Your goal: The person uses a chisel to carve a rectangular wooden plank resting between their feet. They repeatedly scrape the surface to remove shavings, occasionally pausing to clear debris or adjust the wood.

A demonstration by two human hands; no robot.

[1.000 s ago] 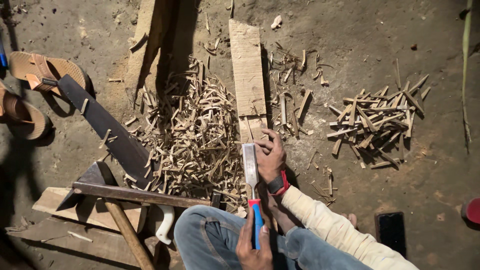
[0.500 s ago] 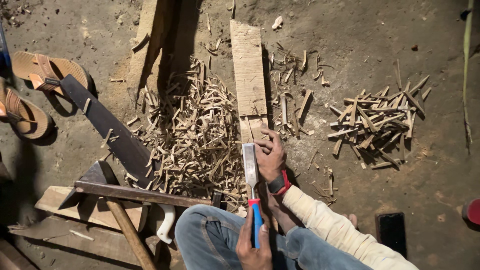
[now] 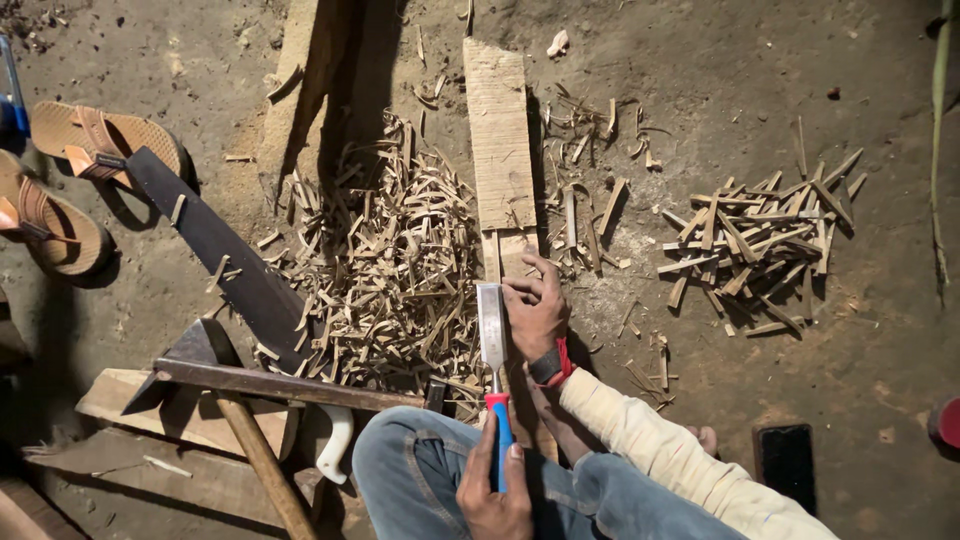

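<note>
At the plank's (image 3: 498,150) near end, the right hand (image 3: 533,312) is pinching a thin strip while the left hand (image 3: 493,488) is gripping the chisel (image 3: 491,340); a shavings heap (image 3: 395,260) and stacked sticks (image 3: 762,240) are lying finished, with most of the plank uncut.

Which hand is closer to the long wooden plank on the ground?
The right hand. It rests at the near end of the plank, beside the chisel blade. The left hand is farther back, gripping the chisel's handle above the knee.

Dirt floor (image 3: 800,420): plank (image 3: 498,150), shavings (image 3: 390,270), stick pile (image 3: 760,240), saw (image 3: 215,250), sandals (image 3: 75,185), phone (image 3: 785,465).
</note>
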